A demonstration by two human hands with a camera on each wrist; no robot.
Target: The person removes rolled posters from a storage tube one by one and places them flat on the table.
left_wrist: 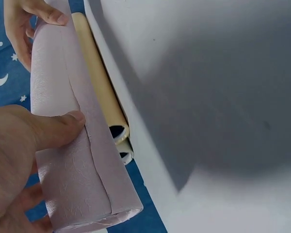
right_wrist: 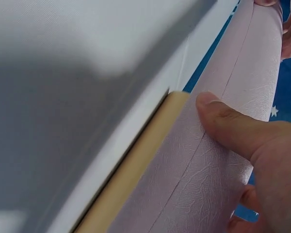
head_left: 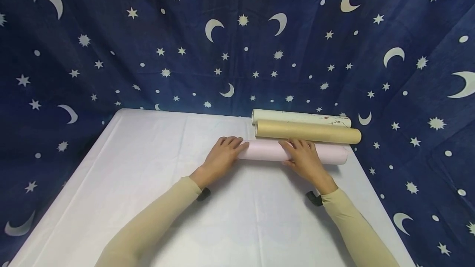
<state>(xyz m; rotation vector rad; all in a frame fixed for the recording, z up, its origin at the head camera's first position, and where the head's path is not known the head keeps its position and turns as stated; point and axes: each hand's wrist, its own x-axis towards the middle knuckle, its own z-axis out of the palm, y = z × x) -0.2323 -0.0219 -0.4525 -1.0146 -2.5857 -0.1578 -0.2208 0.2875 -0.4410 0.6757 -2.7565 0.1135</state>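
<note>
A pale pink roll of embossed paper [head_left: 265, 150] lies crosswise on the white table. At its left end my left hand [head_left: 223, 155] grips it, the thumb pressing near the loose edge seam and the fingers round the far side. My right hand [head_left: 305, 158] grips the same roll right of its middle, thumb on the near side. In the left wrist view the pink roll [left_wrist: 77, 160] shows its open, hollow end. The right wrist view shows my right thumb [right_wrist: 228, 121] lying across the seam.
Just behind the pink roll lies a tan roll [head_left: 308, 131], and behind that a white patterned roll [head_left: 297, 117] at the table's back edge. White cloth covers the table [head_left: 148, 155]. A dark blue curtain [head_left: 237, 73] with moons and stars surrounds the back and sides.
</note>
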